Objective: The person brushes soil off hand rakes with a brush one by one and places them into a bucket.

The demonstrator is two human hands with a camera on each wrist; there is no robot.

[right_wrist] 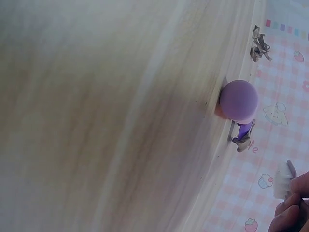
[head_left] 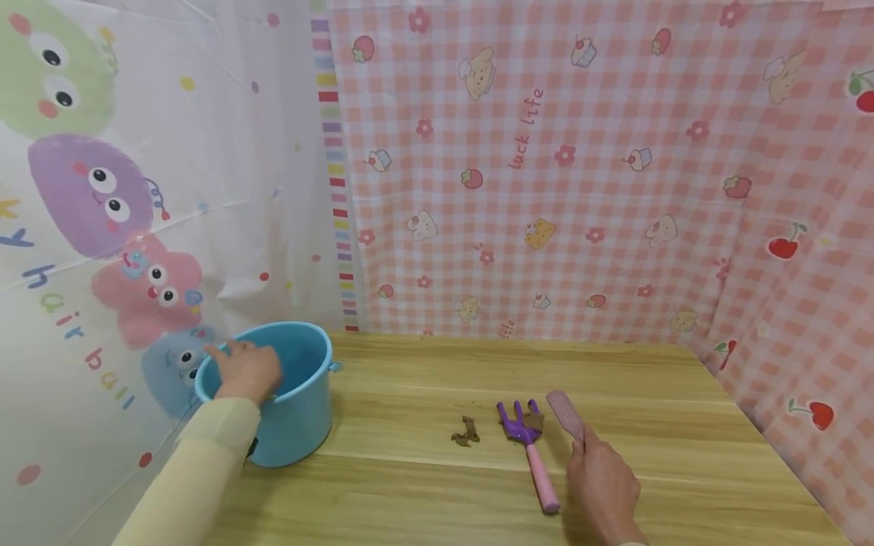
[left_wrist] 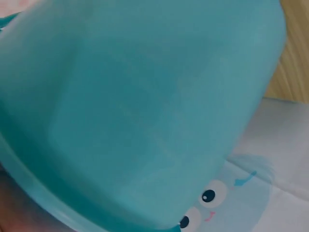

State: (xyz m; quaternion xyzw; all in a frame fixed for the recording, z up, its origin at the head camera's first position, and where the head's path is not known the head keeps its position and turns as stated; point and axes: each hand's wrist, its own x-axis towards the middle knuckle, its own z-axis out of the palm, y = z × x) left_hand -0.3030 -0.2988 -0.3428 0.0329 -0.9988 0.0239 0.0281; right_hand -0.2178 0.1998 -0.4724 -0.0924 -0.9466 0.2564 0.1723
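My left hand point(head_left: 247, 370) reaches over the near rim of a light blue bucket point(head_left: 293, 428); its fingertips dip inside, where I cannot see whether they hold anything. In the left wrist view the bucket wall point(left_wrist: 145, 106) fills most of the picture. On the right, my right hand point(head_left: 604, 481) grips a small brush point(head_left: 565, 413) with a pinkish back. White bristles show on the brush point(right_wrist: 281, 186) in the right wrist view. Between the hands lies a purple hand fork point(head_left: 522, 432) with a pink handle point(head_left: 542, 478), its tines over a brown dried leaf point(head_left: 534, 422).
A second curled brown scrap point(head_left: 466, 432) lies left of the fork on the wooden table point(head_left: 410, 485). A pink checked cloth point(head_left: 519, 189) hangs behind and along the right. On the left, a white cloth with cartoon figures point(head_left: 273, 250) hangs close beside the bucket.
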